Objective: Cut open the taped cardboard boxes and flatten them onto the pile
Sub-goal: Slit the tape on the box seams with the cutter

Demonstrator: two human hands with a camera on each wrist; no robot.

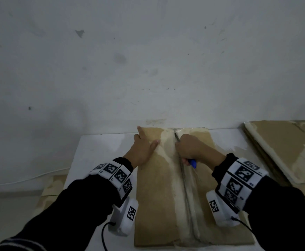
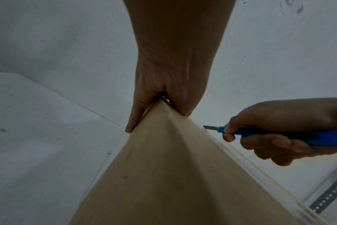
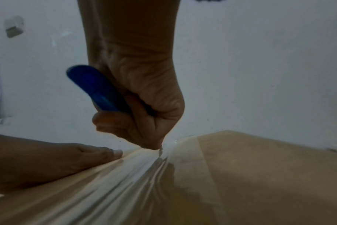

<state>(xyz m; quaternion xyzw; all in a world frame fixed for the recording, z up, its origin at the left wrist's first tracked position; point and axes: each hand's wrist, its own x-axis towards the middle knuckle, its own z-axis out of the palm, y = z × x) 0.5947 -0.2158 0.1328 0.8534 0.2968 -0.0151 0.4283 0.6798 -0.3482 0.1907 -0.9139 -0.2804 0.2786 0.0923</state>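
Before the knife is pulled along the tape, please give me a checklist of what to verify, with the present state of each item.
1. Right hand grips the blue knife firmly: ok.
2. Blade is extended: ok, seen in the left wrist view.
3. Blade sits on the taped seam near the far end of the box: ok.
4. Left hand steadies the box, off the seam: ok.
5. Blade has gone through the tape: cannot tell.
6. Pile of flattened boxes is ready at the right: ok.
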